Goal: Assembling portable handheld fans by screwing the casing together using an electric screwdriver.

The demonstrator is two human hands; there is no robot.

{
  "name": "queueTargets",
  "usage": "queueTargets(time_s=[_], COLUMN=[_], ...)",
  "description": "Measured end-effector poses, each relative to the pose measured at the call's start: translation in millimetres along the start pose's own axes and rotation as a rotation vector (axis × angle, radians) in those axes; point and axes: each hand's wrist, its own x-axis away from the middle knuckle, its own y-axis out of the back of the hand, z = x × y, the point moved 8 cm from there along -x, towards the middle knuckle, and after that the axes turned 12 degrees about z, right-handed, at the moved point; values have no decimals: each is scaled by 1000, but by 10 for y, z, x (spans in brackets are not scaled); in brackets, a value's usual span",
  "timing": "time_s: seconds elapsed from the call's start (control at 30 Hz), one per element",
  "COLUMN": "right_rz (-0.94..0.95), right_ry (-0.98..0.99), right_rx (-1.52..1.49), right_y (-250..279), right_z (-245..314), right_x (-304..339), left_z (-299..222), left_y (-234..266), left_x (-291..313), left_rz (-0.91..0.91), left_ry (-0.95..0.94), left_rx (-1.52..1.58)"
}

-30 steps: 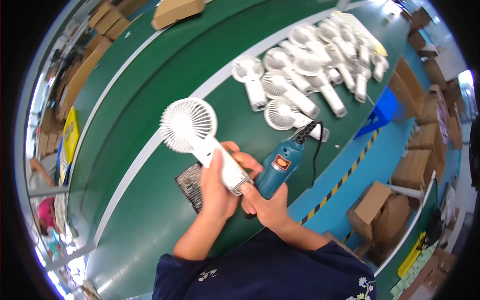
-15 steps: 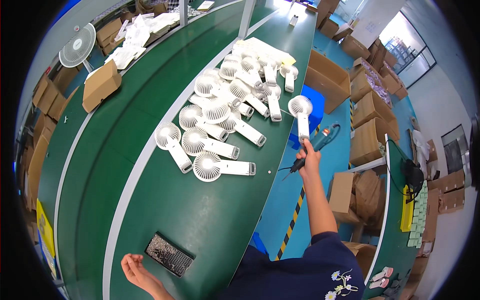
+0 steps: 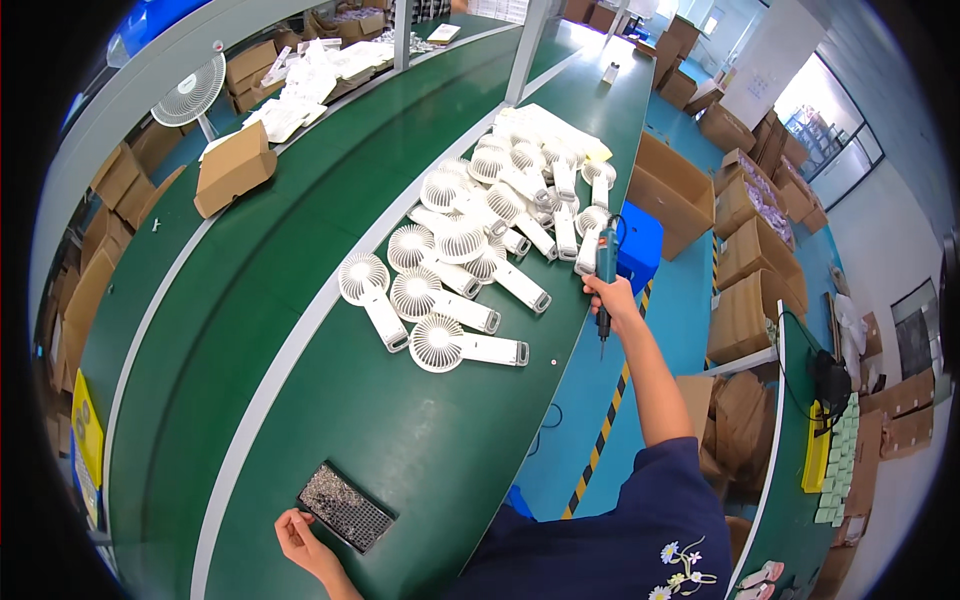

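My right hand [image 3: 612, 298] is closed around a teal and black electric screwdriver [image 3: 607, 256], whose bit points down beyond the table's right edge. Close to its fingertips is the handle end of a white handheld fan [image 3: 588, 258]; whether they still touch it is hard to tell. A heap of similar white fans [image 3: 461, 240] lies to the left. At the lower left, my left hand [image 3: 303, 537] rests beside a black screw tray [image 3: 375, 528] with a perforated grid, partly covered by small screws. Its fingers are curled together, and anything between them is hidden.
The green table [image 3: 470, 420] carries a small loose piece [image 3: 553, 362] near its right edge. A blue bin [image 3: 640, 245] and an open carton [image 3: 672, 195] stand beside it. Across the divider rail lies a brown box [image 3: 235, 168]. More cartons [image 3: 757, 283] line the right.
My right hand has brought the fan leftward to the heap's right edge, and the screwdriver has swung upright. My left hand has come closer to the screw tray. The whole view has shifted slightly.
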Motion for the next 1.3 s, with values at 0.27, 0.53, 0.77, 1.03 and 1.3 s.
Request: queueTargets(time_s=[0.27,0.53,0.77,1.03,1.3], right_rz=[-313,-295,-353,289,1115], right_ry=[264,242,432,419,83], right_rx=[347,327,260,-30,-308], right_y=[146,56,-68,-1811,-3730], right_z=[393,277,323,506,29], right_x=[-135,-502,124,1558,2238], left_z=[-27,80,-583,-598,-374], left_y=[25,16,-343,-349,-426], left_x=[17,40,136,336,505], left_rz=[-46,-39,345,466,280], left_ry=[3,-4,-250,-204,-203], left_rx=[42,131,-503,-665,-813])
